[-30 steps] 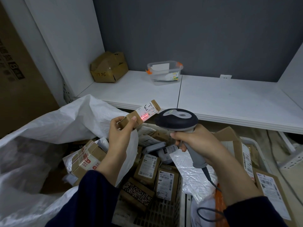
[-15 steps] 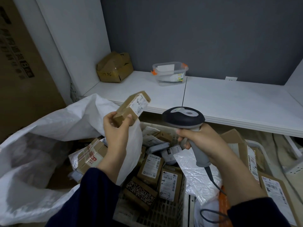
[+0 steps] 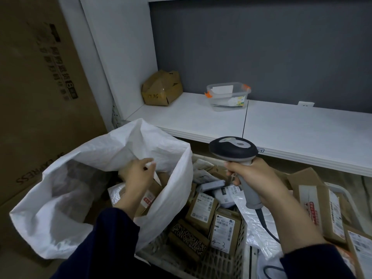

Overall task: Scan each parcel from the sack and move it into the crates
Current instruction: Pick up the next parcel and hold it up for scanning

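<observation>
Two hands busy, one reach half blind

Left hand (image 3: pixel 138 175) hovers in the mouth of the sack (image 3: pixel 96 158), fingers curled over the parcels (image 3: pixel 148 199) lying inside. Whether it pinches the white fold at its fingertips or holds nothing, I cannot tell. Right hand (image 3: pixel 253 178) is wrapped tight round the grip of the scanner (image 3: pixel 233 150), which is held up over the crate (image 3: pixel 225 264).

Risks, as I judge them: the sack's limp wall could sag over the hand and hide the next parcel, so it fumbles or lifts two at once. A parcel drawn out label-down would need turning before the scanner can read it. The cable (image 3: pixel 268 228) trails down beside the crate and could snag a box on a swing. The crate looks heaped, so another parcel may slide off.

Most of the sack's depth lies in shadow. A second crate (image 3: pixel 342 190) at the right is cut off, and most labels are too small to read.
</observation>
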